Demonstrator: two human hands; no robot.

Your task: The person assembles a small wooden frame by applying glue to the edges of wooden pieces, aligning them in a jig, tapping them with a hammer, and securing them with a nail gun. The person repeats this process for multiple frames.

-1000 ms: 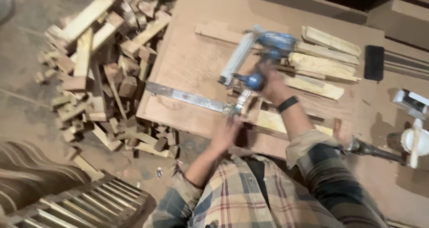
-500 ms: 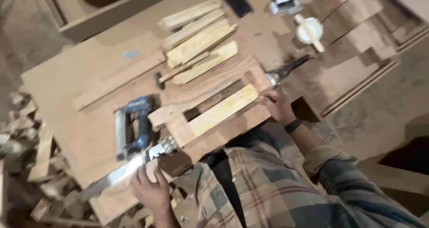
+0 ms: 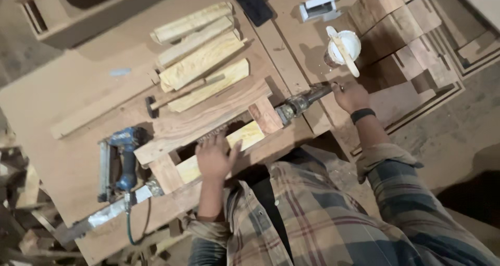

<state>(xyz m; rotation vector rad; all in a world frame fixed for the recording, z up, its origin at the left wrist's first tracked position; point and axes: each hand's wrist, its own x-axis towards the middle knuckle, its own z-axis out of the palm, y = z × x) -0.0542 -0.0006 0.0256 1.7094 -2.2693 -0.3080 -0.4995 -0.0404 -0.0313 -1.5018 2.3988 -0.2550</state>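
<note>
Wooden frame lies under the flat, open left hand; right hand seemingly grips the clamp handle.

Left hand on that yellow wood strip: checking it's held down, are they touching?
Touching. The head view shows the left hand spread flat on the yellow wood strip, fingers overlapping it with no gap.

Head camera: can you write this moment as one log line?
left hand: flat on wood frame | right hand: grip on clamp handle | nail gun: lying on bench
</note>
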